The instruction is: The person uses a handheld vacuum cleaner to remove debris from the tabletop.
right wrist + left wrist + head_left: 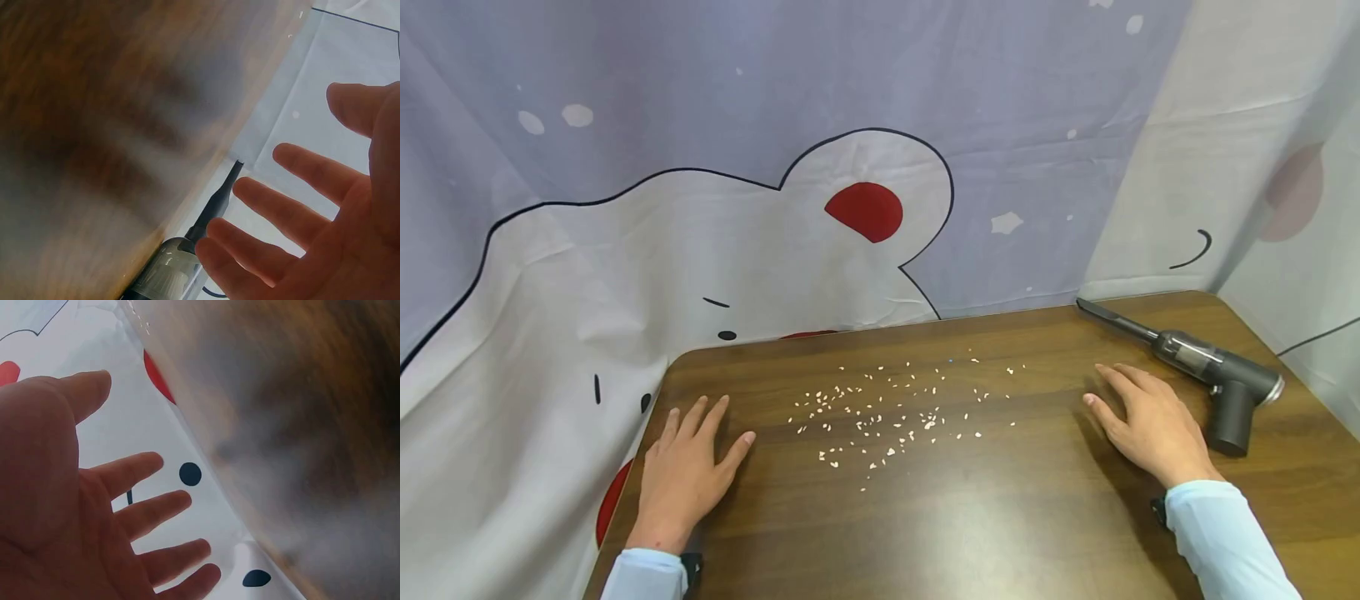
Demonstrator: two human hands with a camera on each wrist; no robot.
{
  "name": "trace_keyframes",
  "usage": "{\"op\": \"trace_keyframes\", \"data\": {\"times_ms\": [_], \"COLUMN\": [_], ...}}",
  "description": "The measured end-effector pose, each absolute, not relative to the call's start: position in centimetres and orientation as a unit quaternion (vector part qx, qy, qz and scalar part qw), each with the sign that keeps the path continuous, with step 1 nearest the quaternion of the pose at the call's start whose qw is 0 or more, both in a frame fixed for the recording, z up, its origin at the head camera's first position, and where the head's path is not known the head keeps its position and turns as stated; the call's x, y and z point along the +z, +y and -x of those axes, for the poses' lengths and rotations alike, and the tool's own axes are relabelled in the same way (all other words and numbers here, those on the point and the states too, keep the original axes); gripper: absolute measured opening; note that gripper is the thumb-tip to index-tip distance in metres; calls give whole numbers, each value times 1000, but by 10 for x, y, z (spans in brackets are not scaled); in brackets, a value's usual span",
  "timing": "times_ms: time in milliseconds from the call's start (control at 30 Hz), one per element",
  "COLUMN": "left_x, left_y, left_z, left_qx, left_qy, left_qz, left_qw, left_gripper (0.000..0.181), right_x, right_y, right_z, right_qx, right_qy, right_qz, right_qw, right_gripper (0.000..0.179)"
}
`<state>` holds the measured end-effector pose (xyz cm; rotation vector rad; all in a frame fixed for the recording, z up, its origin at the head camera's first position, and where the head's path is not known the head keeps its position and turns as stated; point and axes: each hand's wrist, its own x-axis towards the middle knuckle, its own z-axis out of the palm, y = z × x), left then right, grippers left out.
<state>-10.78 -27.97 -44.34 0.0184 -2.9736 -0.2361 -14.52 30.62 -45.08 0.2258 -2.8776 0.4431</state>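
Observation:
My left hand (688, 467) hovers over the left side of the table, fingers spread and holding nothing. In the left wrist view the same hand (94, 500) shows its palm and separated fingers. On the right, my right hand (1150, 421) is also spread, with nothing in it. Close beside it lies a dark handheld vacuum cleaner (1217, 367) with a clear middle section and a long narrow nozzle (1116, 321) pointing to the back. Between the hands, many small pale scraps (891, 452) are scattered. The right wrist view shows the vacuum's nozzle (215, 203) behind the fingertips.
The brown wooden table (925, 533) has a rounded back edge against a printed curtain (737, 242), which also hangs down its left side. A thin dark cable (1318, 335) runs at the far right, near the vacuum's rear. A tiny blue speck (951, 361) lies among the scraps.

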Motion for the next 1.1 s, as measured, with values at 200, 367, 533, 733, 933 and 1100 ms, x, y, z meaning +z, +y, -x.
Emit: {"op": "trace_keyframes", "data": {"times_ms": [200,367,533,733,933,1100], "left_x": [-444,-446,-446,-444,-447,-446], "left_y": [-281,-281,-281,-283,-286,-284], "left_z": [109,109,109,107,106,113], "left_qx": [-76,-79,-82,-87,-92,-101], "left_qy": [-993,-994,-993,-994,-994,-993], "left_qz": [5,9,8,9,18,27], "left_qw": [88,79,80,66,54,52], "left_gripper": [72,70,70,72,77,80], "right_x": [-451,-452,-452,-447,-436,-415], "right_y": [307,307,308,312,329,353], "right_z": [143,141,142,140,136,135], "right_qx": [151,153,155,167,179,190], "right_qy": [-980,-981,-981,-978,-968,-946], "right_qz": [-68,-64,-56,-25,49,146], "right_qw": [108,103,105,120,167,221], "right_gripper": [62,62,61,60,59,57]}}
